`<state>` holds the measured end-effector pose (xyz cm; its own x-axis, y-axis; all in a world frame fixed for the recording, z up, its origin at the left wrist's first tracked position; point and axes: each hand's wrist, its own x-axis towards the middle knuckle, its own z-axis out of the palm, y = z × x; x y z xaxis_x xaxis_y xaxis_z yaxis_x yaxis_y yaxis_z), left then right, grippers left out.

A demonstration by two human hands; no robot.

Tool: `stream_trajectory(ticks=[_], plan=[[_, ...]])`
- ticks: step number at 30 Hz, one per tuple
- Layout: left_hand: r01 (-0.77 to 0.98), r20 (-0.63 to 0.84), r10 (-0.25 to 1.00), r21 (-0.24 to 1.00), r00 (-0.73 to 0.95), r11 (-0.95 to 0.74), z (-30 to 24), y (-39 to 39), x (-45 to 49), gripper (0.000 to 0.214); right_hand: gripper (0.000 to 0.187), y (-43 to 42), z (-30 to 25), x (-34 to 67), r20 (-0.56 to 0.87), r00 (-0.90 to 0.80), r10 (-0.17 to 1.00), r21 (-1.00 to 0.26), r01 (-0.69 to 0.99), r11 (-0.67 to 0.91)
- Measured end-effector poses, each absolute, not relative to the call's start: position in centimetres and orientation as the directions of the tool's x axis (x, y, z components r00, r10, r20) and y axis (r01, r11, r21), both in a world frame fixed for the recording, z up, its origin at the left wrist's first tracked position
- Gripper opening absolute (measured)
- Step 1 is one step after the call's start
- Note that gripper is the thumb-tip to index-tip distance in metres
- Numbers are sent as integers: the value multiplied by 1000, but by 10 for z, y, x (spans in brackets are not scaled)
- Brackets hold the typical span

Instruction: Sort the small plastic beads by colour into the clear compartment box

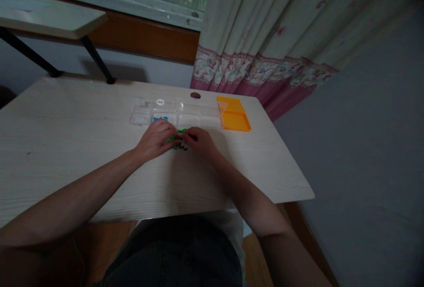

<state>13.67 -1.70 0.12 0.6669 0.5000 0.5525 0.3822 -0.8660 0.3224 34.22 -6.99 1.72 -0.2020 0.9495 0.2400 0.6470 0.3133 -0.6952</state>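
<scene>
Green pieces and dark pieces lie in a small, loose pile on the counter, between its near and far edges, well apart from both. To the left, a broad stretch of surface reaches toward the left edge; more runs between the pile and the near edge, partly under the forearms. On the right, the counter extends to its near right corner.

Both hands meet over the pile, fingers bent and tips close together: left hand, right hand. Whether either pinches a piece I cannot tell.

Just beyond, a clear compartment box stands between the hands and the far edge, blue pieces in one front compartment. An orange tray sits at its right end, near the far right corner.
</scene>
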Motion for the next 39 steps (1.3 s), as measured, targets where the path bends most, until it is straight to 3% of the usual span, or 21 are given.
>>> stream_trajectory(ticks=[4, 8, 19, 39], plan=[[393, 551, 526, 350, 647, -850, 4, -17, 137, 21, 30, -68, 16, 345, 267, -237, 934, -668, 654, 357], [432, 562, 584, 393, 586, -812, 2, -15, 137, 23, 22, -65, 12, 348, 276, -282, 919, -614, 683, 395], [548, 597, 693, 449, 403, -706, -2, -6, 134, 28, 20, -66, 9, 356, 224, -419, 880, -301, 829, 472], [537, 596, 694, 460, 404, -707, -2, -7, 135, 27, 21, -69, 8, 352, 239, -440, 865, -175, 857, 484]])
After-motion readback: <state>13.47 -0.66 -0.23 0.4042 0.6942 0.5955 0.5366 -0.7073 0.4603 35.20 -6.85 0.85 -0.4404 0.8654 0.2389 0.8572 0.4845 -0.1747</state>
